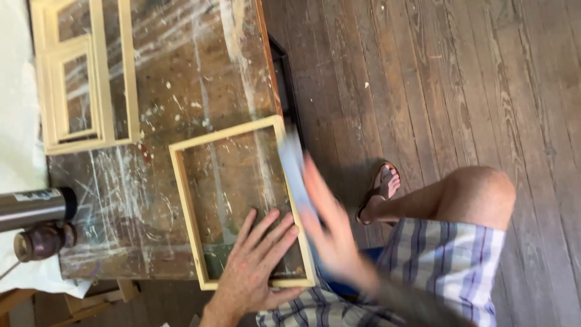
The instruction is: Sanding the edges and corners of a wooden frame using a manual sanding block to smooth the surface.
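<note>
I see my left hand (pixel 257 257) lying flat, fingers spread, grasping nothing, inside the pale wooden frame (pixel 239 203) that sits on the paint-stained desk (pixel 200 72) near its edge. My right hand (pixel 330 227) is blurred beside the frame's right rail; it seems to hold a bluish sanding block (pixel 292 163), but I cannot tell the grip surely. I judge that good work needs firm pressure downward from the left palm and strokes along the rail. The frame encloses only bare desk. More frames (pixel 85 79) are stacked further away.

Pale wooden frame (pixel 181 181), rectangular, open-centred, lying flat at the near edge of a paint-scarred workbench (pixel 200 72)
</note>
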